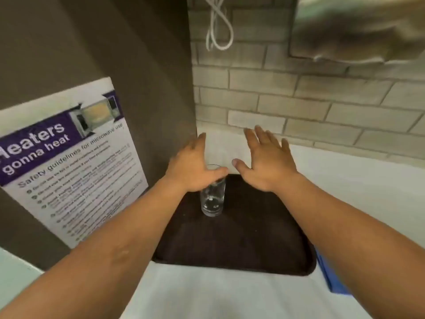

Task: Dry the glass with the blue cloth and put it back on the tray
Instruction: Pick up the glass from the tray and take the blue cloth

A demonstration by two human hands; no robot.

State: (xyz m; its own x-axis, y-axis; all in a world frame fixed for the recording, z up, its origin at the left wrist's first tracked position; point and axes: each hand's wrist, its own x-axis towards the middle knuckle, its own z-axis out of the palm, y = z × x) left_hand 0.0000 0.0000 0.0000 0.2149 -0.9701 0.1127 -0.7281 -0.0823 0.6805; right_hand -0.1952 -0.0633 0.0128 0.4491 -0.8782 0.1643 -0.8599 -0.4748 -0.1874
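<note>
The white table (345, 192) carries a dark, rounded-corner tray (241, 245); a laminated poster (69, 162) leans just left. My clear glass (212, 199) stands upright at the tray's far-left corner, mouth up. The blue cloth (331, 277) lies beside the tray's right edge. My left hand (193, 171) hovers spread over the rim, my right hand (266, 162) too, each grip wide and empty

I see tray (241, 245) dark brown | glass (212, 199) on it clear | cloth (331, 276) right of tray blue | counter (356, 185) under tray white | poster (69, 157) left of tray purple-and-white | wall (299, 100) behind tray grey brick pattern
</note>
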